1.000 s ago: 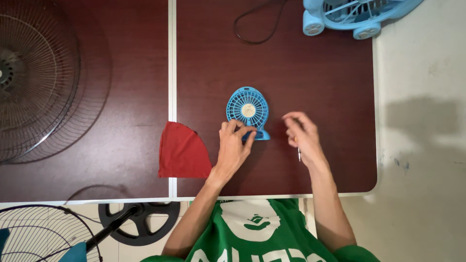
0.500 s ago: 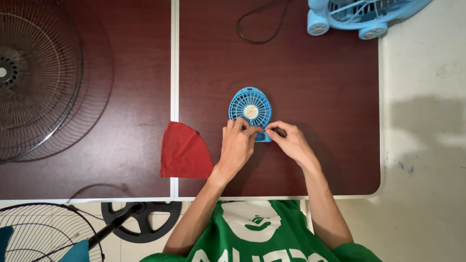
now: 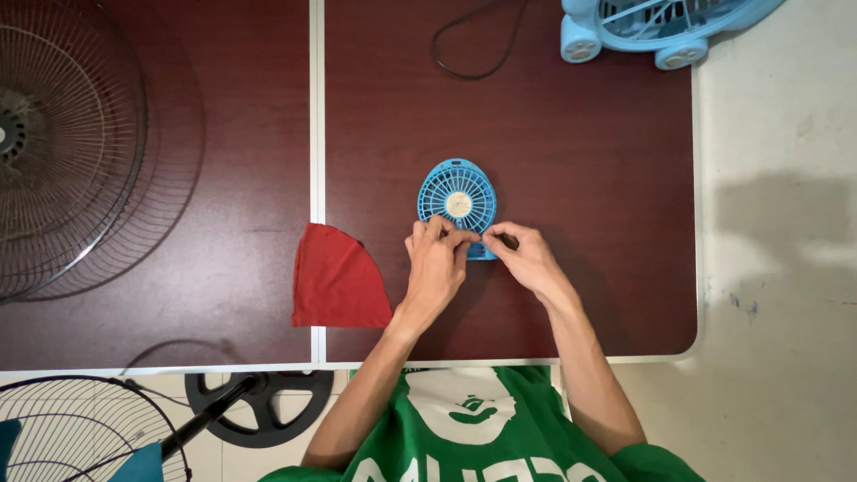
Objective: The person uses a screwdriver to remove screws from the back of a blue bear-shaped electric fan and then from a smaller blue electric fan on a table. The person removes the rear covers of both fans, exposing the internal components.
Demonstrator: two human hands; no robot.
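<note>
A small blue fan [image 3: 457,195] lies flat on the dark red-brown table [image 3: 580,161], its round grille facing up. My left hand [image 3: 435,263] rests on the fan's lower edge, fingers curled over its base. My right hand [image 3: 520,255] meets it from the right, fingertips pinched at the same base; a thin dark tool seems to sit in those fingers, too small to be sure. The base of the fan is hidden under both hands.
A red cloth [image 3: 337,278] lies left of my left hand. A black cable [image 3: 473,45] loops at the table's far edge, beside a larger pale blue fan [image 3: 652,27]. Wire fan guards [image 3: 71,143] cover the left tabletop; a fan stand [image 3: 259,406] is on the floor.
My right hand has moved left from the open table to the fan's base, joining my left hand there. The left hand has stayed on the fan.
</note>
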